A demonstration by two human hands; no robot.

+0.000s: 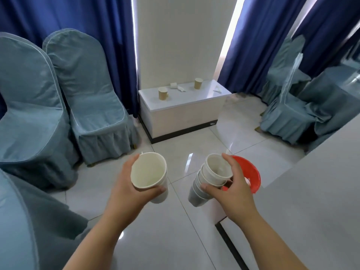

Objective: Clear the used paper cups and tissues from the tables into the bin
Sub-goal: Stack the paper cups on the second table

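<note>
White paper cup [149, 170] is gripped in the left hand [134, 186]. The right hand [231, 190] grips a nested stack of white paper cups [195, 193] near the round red bin [251, 172], not yet dropped. Two brown paper cups [163, 93] and white tissues [178, 87] still wait on the low white table [194, 99].

From the head camera I see my left hand [129, 187] wrapped round a single white paper cup [149, 170], its mouth tipped towards me. My right hand [233, 190] grips a nested stack of white cups [209, 178], thumb and fingers pinching the rims, just in front of a red bin [252, 172] on the tiled floor. Ahead, a low white table [181, 114] stands against the wall between dark blue curtains [109, 36]. On it are two brown paper cups, one near the left edge [163, 93] and one further back [198, 83], with crumpled tissues [176, 86] between them. Chairs in grey-blue covers [93, 106] line the left side.
</note>
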